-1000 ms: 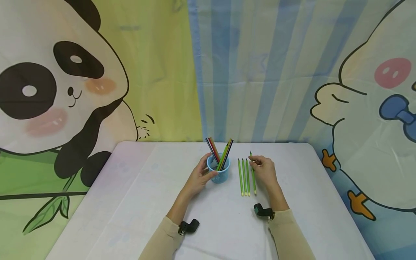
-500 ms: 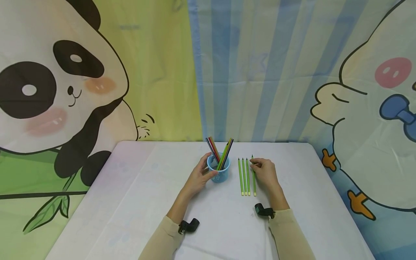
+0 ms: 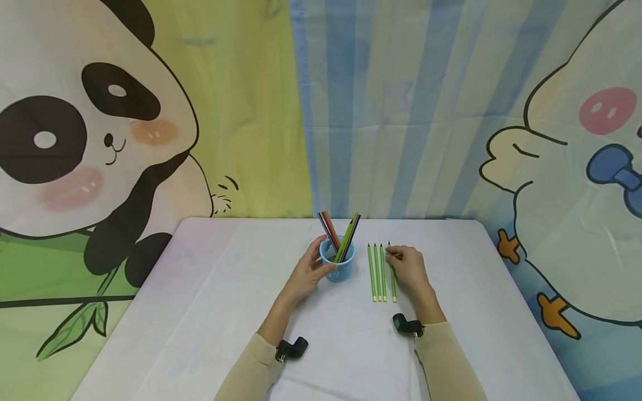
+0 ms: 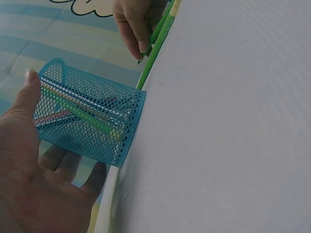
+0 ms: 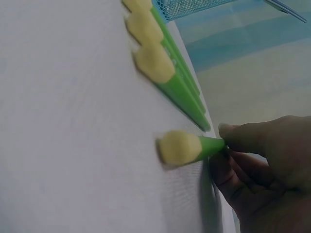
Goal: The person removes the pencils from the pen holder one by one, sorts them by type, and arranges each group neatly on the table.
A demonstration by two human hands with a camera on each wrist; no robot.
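A blue mesh pencil cup (image 3: 343, 273) stands upright on the table, with several pencils (image 3: 345, 239) leaning in it. My left hand (image 3: 304, 274) holds the cup from its left side, thumb and fingers spread around it; in the left wrist view the cup (image 4: 87, 114) shows the pencils through its mesh. To the right of the cup lie three green pencils (image 3: 377, 275) side by side, points away from me. Just right of that row, my right hand (image 3: 408, 267) pinches another green pencil (image 3: 393, 284) near its point. Its pale yellow end (image 5: 180, 148) shows in the right wrist view.
A white cloth covers the table (image 3: 225, 312). Behind it hangs a printed curtain (image 3: 401, 111) with a panda and a white cartoon animal. A small black camera (image 3: 292, 349) is worn on each wrist.
The pinched green pencil and my right hand have shifted slightly toward me, leaving its end about level with the others. My left hand and the cup have stayed in place.
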